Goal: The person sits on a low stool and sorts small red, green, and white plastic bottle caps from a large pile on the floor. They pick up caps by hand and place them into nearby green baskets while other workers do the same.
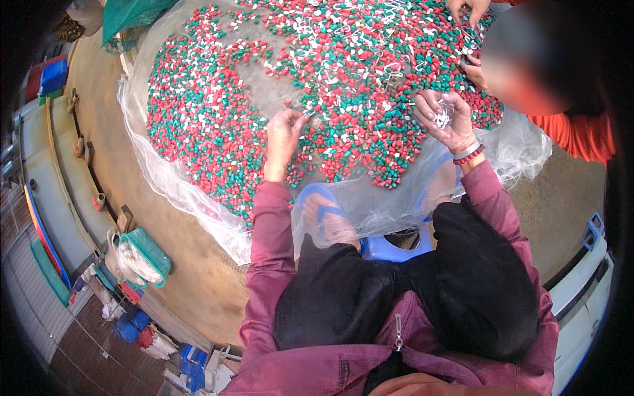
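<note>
A wide spread of small red, green and white plastic pieces [350,86] lies on a sheer white mesh sheet [228,241] in front of me. My left hand [284,134] is over the near middle of the spread, thumb and fingertips pinched together. What they hold, if anything, is too small to name. Palm up at the right, my right hand [452,125] curls around a bunch of thin white plastic pieces [442,117]. Similar thin white loops are scattered among the coloured pieces.
At the upper right, a co-worker in orange [574,135] reaches both hands [472,69] into the pieces. My sandalled feet [327,214] are at the sheet's near edge, by a blue plastic stool [396,249]. A green basket [148,254] stands left.
</note>
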A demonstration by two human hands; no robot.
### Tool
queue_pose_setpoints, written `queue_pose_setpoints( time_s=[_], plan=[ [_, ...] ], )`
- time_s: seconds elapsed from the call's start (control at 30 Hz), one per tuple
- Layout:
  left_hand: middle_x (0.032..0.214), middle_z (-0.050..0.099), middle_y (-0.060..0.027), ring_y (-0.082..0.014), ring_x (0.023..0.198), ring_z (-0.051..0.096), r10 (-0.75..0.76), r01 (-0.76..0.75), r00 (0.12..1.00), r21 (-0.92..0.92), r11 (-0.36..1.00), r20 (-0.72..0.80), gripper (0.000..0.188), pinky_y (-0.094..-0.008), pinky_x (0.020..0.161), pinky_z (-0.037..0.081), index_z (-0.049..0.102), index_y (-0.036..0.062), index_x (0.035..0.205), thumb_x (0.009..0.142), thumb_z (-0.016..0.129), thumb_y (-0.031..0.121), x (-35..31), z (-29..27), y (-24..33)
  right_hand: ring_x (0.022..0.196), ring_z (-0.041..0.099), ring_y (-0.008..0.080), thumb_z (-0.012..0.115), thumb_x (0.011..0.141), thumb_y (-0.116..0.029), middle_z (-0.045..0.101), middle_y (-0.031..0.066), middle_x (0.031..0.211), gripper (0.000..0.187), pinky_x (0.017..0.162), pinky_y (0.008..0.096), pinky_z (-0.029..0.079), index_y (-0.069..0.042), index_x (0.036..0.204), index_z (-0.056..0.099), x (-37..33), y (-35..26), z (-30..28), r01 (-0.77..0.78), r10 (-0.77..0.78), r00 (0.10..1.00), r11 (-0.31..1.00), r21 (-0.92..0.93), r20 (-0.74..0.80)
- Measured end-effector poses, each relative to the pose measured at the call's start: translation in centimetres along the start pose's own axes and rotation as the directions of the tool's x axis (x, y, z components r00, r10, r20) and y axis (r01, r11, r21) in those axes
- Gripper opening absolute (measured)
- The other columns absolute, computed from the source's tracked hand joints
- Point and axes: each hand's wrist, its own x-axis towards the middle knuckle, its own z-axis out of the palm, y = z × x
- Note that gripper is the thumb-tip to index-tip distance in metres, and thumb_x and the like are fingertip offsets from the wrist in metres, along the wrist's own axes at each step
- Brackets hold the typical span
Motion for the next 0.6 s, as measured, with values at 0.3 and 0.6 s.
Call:
queue_pose_setpoints(
  time_s=[0.3,0.6],
  plan=[
    [0.087,0.038,-0.0079,-0.0154,0.073,0.044,0.183,0.319,0.944,-0.900,-0.297,0.274,0.017,-0.0182,0.044,0.041,0.041,0.0074,0.078,0.082,0.057,0.013,2.1,-2.7,7.3,0.071,0.063,0.0195,0.055,0.095,-0.016,0.063,0.0118,0.087,0.021,0.060,0.0265,0.055,0.003,0.102,0.059,0.3,0.9,0.7,-0.112,0.114,0.971,0.993,0.022,-0.208],
    [0.081,0.053,-0.0002,-0.0089,0.070,0.052,-0.017,0.228,0.921,-0.501,0.835,0.390,0.019,-0.0213,0.044,0.040,0.066,0.0083,0.099,0.080,0.069,0.008,4.9,2.3,5.3,0.092,0.065,0.0308,0.044,0.099,-0.037,0.064,0.0184,0.105,0.045,0.081,0.0406,0.056,0.000,0.123,0.052,-0.3,4.3,-1.9,-0.257,0.273,0.851,0.961,0.097,-0.448]
  ],
)
